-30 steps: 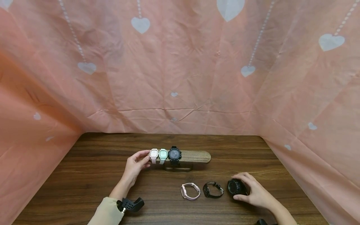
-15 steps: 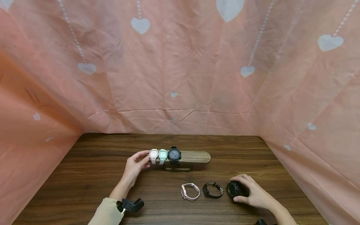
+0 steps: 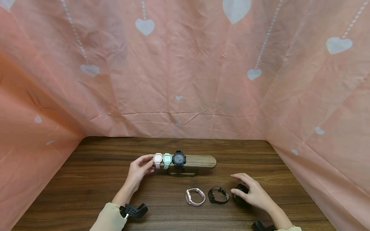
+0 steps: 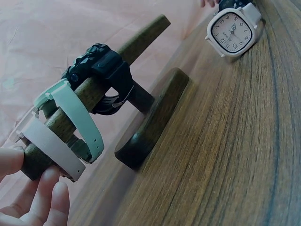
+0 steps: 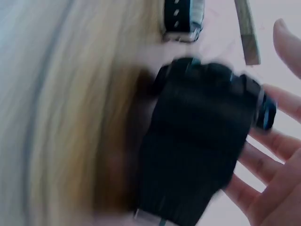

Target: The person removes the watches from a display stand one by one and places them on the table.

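We see the left hand [image 3: 136, 170] pinching the nine-o'clock end of a brown, round-ended wooden stand [image 3: 202, 161], with a pale-pink square watch [image 3: 157, 158], mint-green square watch [image 3: 167, 158] and chunky black round watch [image 3: 179, 158] strapped round it. Out at four o'clock, our right hand [image 3: 255, 194] is loosely spread, gripping nothing, right at a bulky black watch [image 5: 197, 141]; whether they touch, we can't tell. At its nine o'clock: a slim black looped watch [image 3: 211, 195], then a pale-pink looped watch [image 3: 188, 196].

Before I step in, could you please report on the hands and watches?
Left hand gripping end of display stand. Right hand spread loosely at rightmost black watch. Neighbouring black watch just left of it, possibly in the way.
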{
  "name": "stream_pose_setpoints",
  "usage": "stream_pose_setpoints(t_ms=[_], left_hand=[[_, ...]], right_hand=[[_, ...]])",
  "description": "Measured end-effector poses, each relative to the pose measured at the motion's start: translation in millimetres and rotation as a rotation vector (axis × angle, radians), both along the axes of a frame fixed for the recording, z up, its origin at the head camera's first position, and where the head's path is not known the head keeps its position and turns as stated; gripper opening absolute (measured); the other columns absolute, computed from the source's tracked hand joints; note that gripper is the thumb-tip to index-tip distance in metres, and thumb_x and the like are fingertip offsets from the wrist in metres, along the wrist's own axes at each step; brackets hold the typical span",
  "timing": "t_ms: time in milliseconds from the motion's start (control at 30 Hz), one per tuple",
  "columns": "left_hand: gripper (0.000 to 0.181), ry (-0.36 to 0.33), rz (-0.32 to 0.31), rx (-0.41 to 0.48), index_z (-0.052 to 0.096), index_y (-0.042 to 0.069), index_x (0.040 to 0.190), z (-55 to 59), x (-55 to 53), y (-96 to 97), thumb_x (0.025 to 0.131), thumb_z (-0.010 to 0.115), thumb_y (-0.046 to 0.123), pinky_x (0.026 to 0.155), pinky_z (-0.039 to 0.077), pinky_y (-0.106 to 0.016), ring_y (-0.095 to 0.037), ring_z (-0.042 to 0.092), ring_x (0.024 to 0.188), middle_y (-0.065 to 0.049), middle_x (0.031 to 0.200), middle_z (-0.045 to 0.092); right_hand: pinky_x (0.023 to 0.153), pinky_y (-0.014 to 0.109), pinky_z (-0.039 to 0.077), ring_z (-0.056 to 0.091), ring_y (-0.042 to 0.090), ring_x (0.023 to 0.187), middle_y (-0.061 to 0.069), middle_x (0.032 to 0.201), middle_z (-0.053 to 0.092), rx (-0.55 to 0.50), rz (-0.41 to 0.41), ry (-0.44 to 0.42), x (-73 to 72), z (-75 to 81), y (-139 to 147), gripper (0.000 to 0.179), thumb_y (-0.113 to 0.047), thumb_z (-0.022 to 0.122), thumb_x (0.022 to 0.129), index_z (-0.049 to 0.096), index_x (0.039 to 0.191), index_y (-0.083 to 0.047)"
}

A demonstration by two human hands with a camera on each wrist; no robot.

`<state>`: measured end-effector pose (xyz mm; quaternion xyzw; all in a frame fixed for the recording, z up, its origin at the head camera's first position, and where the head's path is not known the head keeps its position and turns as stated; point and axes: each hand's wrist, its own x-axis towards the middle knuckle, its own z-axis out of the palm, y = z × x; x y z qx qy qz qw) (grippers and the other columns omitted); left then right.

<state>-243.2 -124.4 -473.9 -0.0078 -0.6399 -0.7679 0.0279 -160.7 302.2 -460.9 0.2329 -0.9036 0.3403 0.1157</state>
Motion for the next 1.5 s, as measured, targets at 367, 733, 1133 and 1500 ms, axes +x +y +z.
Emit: stream_pose_setpoints(t_ms=[367,733,1133,1500], left_hand=[[0.031,0.014,-0.01,0.023,0.06,-0.005,0.117,0.1,-0.5,0.5,0.086,0.063,0.0,0.066,0.056,-0.033,-0.017,0.062,0.072,-0.015,0.108,0.061],[0.031,0.009,-0.003,0.008,0.06,-0.004,0.116,1.2,-0.3,0.0,0.086,0.063,0.001,0.067,0.056,-0.033,-0.017,0.062,0.071,-0.014,0.107,0.061],[0.029,0.012,-0.005,0.005,0.06,-0.004,0.116,1.9,-1.3,0.1,0.087,0.062,-0.001,0.067,0.056,-0.033,-0.018,0.062,0.07,-0.014,0.105,0.061],[0.029,0.0,0.007,0.001,0.061,-0.003,0.115,1.4,0.6,0.5,0.086,0.063,0.0,0.067,0.056,-0.034,-0.019,0.062,0.069,-0.014,0.103,0.061]], right_hand=[[0.072,0.04,0.053,0.058,0.024,0.089,0.0,0.107,0.06,0.015,-0.056,0.191,-19.3,5.3,-24.7,0.038,-0.012,0.073,0.08,0.061,0.115,-0.009],[0.071,0.041,0.053,0.059,0.027,0.085,0.009,0.107,0.06,-0.044,-0.095,0.182,-36.8,12.8,-47.8,0.044,-0.009,0.073,0.08,0.058,0.121,-0.006],[0.073,0.046,0.052,0.061,0.029,0.087,0.018,0.115,0.057,-0.078,-0.092,0.147,-53.7,17.9,-62.6,0.048,-0.011,0.072,0.082,0.054,0.126,-0.004],[0.075,0.046,0.052,0.061,0.029,0.087,0.018,0.119,0.056,-0.1,-0.068,0.096,-63.5,15.7,-71.8,0.047,-0.01,0.071,0.082,0.054,0.125,0.0]])
